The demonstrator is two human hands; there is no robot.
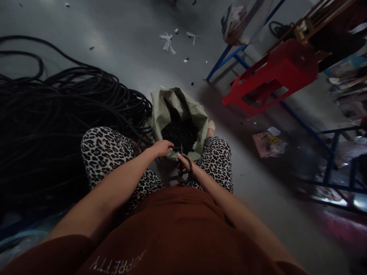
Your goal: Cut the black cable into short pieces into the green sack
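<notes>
Over the near rim of a pale woven sack (pixel 158 105), my left hand (pixel 162 148) is closed around the end of a black rubber cord (pixel 145 140). The cord runs back to the left toward a big heap of the same cord. My right hand (pixel 185 164) grips black-handled scissors (pixel 190 165), with the blades pointing away from me beside the cord end. Whether the blades touch the cord is too small to tell. Many short black pieces (pixel 179 133) lie inside the sack, which stands open between my knees.
Coils of black cord (pixel 71 91) cover the floor on the left. To the right, a red plastic stool (pixel 282 72) lies tipped near a blue metal frame (pixel 226 57). Plastic scraps (pixel 168 41) and a colourful plastic packet (pixel 268 144) are on the grey floor.
</notes>
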